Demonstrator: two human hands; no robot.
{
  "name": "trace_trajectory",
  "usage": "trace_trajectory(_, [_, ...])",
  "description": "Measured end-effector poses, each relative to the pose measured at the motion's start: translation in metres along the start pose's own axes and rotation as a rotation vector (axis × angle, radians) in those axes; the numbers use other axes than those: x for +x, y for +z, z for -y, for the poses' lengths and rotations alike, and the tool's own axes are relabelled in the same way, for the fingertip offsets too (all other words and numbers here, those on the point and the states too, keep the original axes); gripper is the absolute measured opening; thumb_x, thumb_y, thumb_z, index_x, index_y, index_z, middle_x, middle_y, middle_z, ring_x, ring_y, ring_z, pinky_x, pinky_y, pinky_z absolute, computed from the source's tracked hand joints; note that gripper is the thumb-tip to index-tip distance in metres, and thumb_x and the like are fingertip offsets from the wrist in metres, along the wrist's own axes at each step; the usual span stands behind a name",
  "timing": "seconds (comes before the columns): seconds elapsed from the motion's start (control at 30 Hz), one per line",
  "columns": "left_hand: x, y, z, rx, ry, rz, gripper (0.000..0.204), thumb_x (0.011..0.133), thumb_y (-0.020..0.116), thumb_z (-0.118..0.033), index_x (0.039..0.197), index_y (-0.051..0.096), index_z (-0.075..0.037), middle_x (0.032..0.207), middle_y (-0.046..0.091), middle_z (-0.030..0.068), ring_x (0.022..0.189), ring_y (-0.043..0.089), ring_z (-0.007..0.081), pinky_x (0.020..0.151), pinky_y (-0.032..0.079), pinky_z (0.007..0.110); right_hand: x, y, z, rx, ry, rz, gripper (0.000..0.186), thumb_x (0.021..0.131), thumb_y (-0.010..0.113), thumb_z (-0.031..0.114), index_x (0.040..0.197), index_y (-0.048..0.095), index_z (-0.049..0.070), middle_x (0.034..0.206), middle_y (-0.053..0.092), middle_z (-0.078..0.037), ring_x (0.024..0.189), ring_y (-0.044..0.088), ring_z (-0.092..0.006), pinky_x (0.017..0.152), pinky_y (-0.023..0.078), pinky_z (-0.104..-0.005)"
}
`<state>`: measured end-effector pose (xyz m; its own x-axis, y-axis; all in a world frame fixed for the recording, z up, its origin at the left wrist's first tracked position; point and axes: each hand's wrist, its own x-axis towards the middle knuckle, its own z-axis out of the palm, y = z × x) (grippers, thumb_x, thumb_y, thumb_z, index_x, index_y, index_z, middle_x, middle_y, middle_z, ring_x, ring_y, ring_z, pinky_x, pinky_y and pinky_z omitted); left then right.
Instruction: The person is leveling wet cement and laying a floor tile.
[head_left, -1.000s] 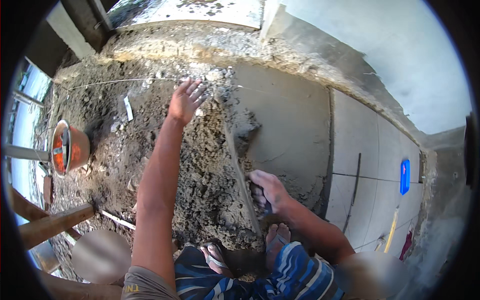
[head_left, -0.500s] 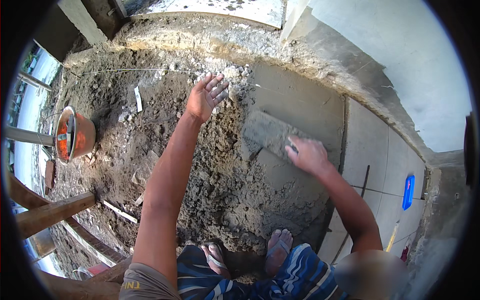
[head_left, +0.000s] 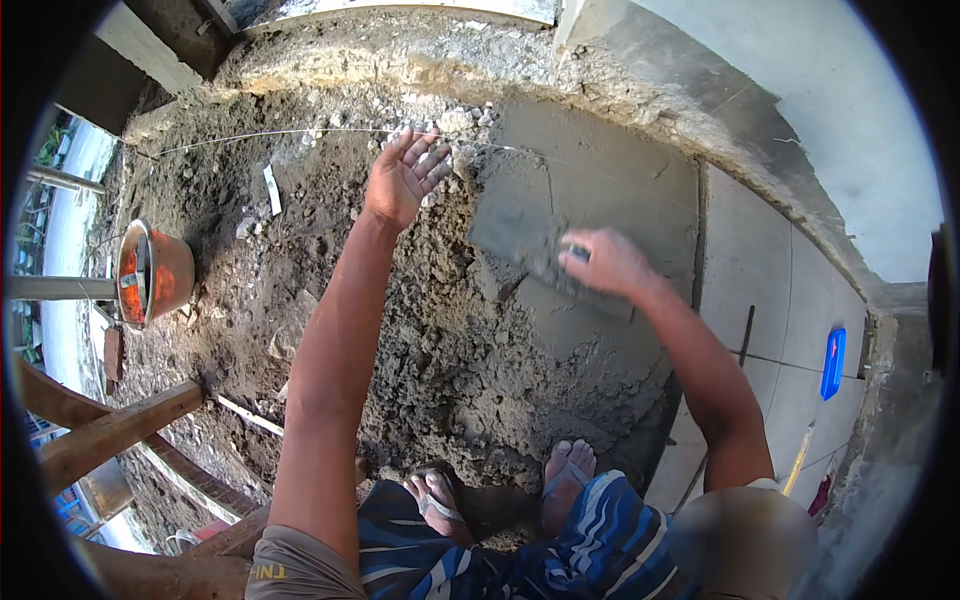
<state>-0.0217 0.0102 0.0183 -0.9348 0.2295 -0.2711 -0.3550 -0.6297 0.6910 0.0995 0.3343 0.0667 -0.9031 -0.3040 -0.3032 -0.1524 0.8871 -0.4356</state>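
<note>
My right hand [head_left: 608,262] is wrapped round the handle of a long flat plastering float [head_left: 512,232], smeared grey. Its blade lies on smooth wet cement mortar [head_left: 625,190], over the border with the rougher mix at left. A faint line runs in the mortar beyond the blade. My left hand [head_left: 400,182] is raised palm up, fingers spread, over the far part of the rough mix. A thin string [head_left: 270,134] stretches across the ground and passes by its fingertips; whether they touch it I cannot tell.
An orange bucket [head_left: 170,272] with tools inside stands at left, near wooden beams [head_left: 125,432]. Pale floor tiles [head_left: 750,270] border the mortar at right, with a blue plastic object [head_left: 833,363] on them. A rough wall base [head_left: 390,75] runs along the far side. My sandalled feet stand at the near edge.
My right hand and the float have slid farther away and a little left over the mortar. My left hand stays by the string, still spread. The whole view has shifted slightly.
</note>
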Motion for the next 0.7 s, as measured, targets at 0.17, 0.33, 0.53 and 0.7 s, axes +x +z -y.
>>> trace_trajectory(0.17, [0.006, -0.003, 0.006, -0.051, -0.007, 0.023, 0.069, 0.100, 0.057, -0.040, 0.149, 0.030, 0.000, 0.147, 0.048, 0.0144, 0.130, 0.053, 0.0324, 0.108, 0.045, 0.047, -0.067, 0.026, 0.036, -0.150, -0.056, 0.195, 0.044, 0.092, 0.055, 0.043, 0.121, 0.068, 0.013, 0.104, 0.072, -0.019, 0.096, 0.069, -0.0395, 0.087, 0.055, -0.0515])
trace_trajectory(0.33, [0.010, -0.002, 0.014, -0.047, -0.013, -0.030, 0.070, 0.100, 0.056, -0.039, 0.151, 0.028, -0.001, 0.148, 0.048, 0.0139, 0.130, 0.053, 0.0319, 0.108, 0.045, 0.047, -0.073, 0.020, 0.044, -0.180, -0.062, 0.211, 0.045, 0.093, 0.054, 0.044, 0.122, 0.066, 0.011, 0.102, 0.072, -0.019, 0.094, 0.070, -0.0397, 0.086, 0.055, -0.0520])
trace_trajectory(0.53, [0.011, 0.006, 0.014, -0.053, -0.006, -0.038, 0.068, 0.101, 0.053, -0.038, 0.151, 0.027, 0.000, 0.147, 0.048, 0.0151, 0.130, 0.053, 0.0331, 0.107, 0.045, 0.049, 0.008, -0.007, 0.005, -0.166, 0.095, -0.034, 0.045, 0.091, 0.057, 0.042, 0.121, 0.068, 0.011, 0.109, 0.071, -0.019, 0.100, 0.069, -0.0393, 0.090, 0.053, -0.0518])
trace_trajectory(0.7, [0.013, 0.008, 0.014, -0.074, -0.003, -0.034, 0.058, 0.102, 0.052, -0.038, 0.142, 0.036, 0.000, 0.144, 0.051, 0.0163, 0.128, 0.054, 0.0340, 0.107, 0.045, 0.049, 0.060, -0.025, -0.031, -0.082, 0.127, -0.238, 0.042, 0.089, 0.061, 0.040, 0.117, 0.070, 0.010, 0.111, 0.071, -0.020, 0.102, 0.068, -0.0392, 0.091, 0.053, -0.0498])
